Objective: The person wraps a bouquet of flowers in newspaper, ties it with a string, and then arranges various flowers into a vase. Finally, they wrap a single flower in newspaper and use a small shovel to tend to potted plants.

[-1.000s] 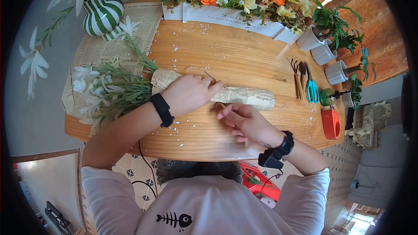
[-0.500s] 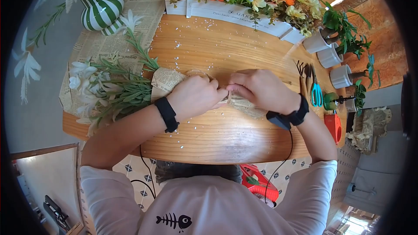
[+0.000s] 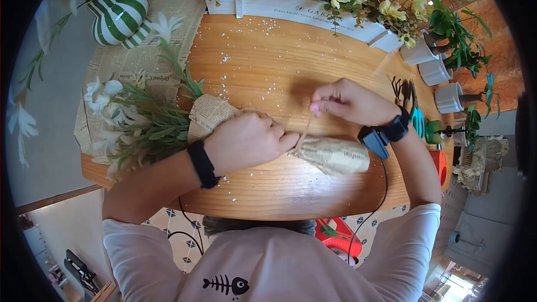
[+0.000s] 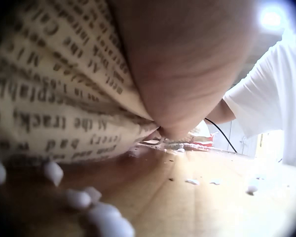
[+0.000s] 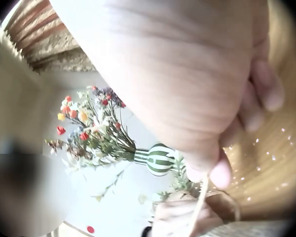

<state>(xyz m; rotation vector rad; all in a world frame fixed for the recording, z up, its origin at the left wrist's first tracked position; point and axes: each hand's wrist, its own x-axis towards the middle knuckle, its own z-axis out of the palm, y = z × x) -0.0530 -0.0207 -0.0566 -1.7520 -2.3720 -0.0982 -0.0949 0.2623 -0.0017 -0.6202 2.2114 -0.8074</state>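
Only left-wrist: legible fine-print paper (image 4: 54, 94)

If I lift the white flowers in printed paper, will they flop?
The white, green-leaved flower bunch might wobble, since its flowery end spreads loosely beyond the tan printed-paper wrap. That wrap could crumple easily: it looks thin and creased.

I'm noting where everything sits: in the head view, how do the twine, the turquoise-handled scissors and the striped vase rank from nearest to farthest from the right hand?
1. Twine: pinched in the right hand.
2. Turquoise-handled scissors: to the hand's right.
3. Striped vase: far off at the picture's upper left.
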